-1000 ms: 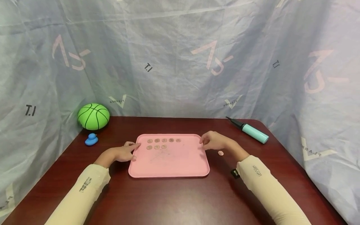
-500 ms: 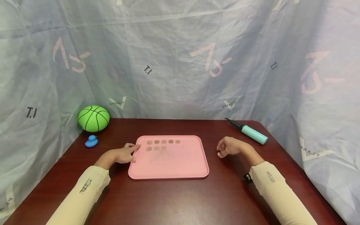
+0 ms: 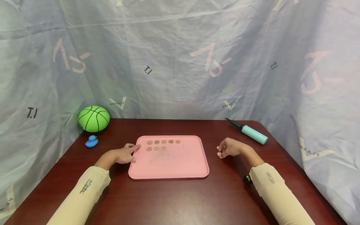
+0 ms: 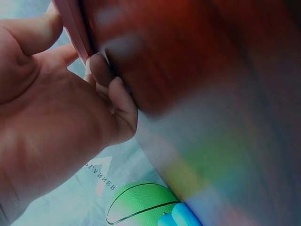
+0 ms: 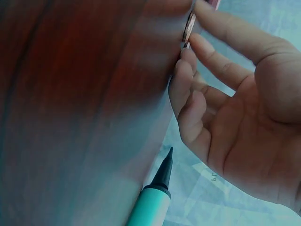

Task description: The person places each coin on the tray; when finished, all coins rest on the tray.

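Here, I see the right hand [image 5: 235, 108] pinching a thin copper coin [image 5: 189, 27] edge-on between thumb and forefinger; its face is hidden from me. In the head view the coin is covered by curled fingers, right of the flat pink tray [image 3: 180, 165]. The left hand [image 3: 123, 153] rests fingers extended against the tray's left rim, beside eight coins [image 3: 160, 145] in two rows.

Left hand [image 3: 123, 154] lies flat; right hand [image 3: 228, 147] curls, pinching.

Matt plastic tray [image 3: 180, 165], seemingly copper coins [image 3: 163, 144].
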`<state>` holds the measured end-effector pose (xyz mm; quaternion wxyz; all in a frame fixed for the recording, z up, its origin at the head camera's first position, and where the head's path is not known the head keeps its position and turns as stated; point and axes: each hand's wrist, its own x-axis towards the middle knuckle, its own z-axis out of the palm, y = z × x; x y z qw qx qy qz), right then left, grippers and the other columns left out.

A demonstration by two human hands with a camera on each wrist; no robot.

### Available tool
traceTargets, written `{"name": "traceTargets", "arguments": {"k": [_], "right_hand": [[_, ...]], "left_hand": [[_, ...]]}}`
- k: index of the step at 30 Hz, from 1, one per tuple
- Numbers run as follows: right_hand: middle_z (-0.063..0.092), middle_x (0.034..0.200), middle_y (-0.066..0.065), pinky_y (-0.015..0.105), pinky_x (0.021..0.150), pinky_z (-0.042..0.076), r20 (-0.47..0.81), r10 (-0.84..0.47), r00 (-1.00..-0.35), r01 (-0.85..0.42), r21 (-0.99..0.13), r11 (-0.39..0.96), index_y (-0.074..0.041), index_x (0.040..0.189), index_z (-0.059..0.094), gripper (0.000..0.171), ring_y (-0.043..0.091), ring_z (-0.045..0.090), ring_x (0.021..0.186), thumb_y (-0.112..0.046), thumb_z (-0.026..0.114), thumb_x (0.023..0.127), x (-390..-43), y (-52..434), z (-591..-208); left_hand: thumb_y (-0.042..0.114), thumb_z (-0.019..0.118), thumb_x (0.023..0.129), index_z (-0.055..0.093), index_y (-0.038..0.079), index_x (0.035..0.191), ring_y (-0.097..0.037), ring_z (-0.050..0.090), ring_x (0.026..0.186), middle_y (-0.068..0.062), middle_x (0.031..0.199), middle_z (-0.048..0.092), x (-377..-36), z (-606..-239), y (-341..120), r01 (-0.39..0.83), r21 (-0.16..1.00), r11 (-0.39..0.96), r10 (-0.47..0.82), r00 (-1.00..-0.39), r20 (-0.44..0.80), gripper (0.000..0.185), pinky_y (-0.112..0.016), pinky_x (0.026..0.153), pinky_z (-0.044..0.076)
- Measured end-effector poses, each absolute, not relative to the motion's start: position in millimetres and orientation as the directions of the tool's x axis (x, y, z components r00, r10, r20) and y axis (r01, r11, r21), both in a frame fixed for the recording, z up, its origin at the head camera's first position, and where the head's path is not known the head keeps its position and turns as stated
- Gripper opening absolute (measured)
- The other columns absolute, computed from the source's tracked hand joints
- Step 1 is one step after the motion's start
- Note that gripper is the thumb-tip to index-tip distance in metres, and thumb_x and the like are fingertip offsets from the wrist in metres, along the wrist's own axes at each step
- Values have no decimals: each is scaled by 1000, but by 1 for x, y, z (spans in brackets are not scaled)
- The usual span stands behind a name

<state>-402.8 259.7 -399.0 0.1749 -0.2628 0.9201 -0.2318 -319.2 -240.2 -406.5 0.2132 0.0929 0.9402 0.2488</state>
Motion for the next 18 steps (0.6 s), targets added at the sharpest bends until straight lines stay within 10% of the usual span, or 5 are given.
{"name": "traceTargets", "arguments": {"k": [5, 12, 18], "right_hand": [[73, 105, 12, 29, 69, 48, -193, -590, -784, -434, -510, 743, -3, 86, 71, 16, 28, 62, 114, -13, 82, 79, -401, 258, -400], [68, 93, 6, 32, 53, 50, -252, -541, -802, -374, -495, 784, -3, 97, 63, 28, 16, 57, 66, -13, 81, 79, -400, 256, -397], [65, 84, 4, 33, 52, 50, -248, -565, -787, -369, -545, 753, 1, 109, 58, 40, 15, 58, 65, -10, 80, 78, -398, 259, -399]], "left_hand": [[14, 62, 91, 23, 3, 156, -42, 24, 136, -27, 149, 19, -317, -407, -240, 75, 510, 857, 289, -890, -353, 77, -58, 110, 24], [16, 61, 91, 22, 1, 156, -43, 24, 135, -29, 148, 19, -314, -403, -239, 94, 507, 857, 306, -885, -352, 78, -58, 109, 26], [12, 62, 91, 23, 2, 156, -42, 23, 136, -28, 148, 20, -316, -403, -239, 92, 514, 853, 304, -888, -346, 77, -59, 109, 25]]}}
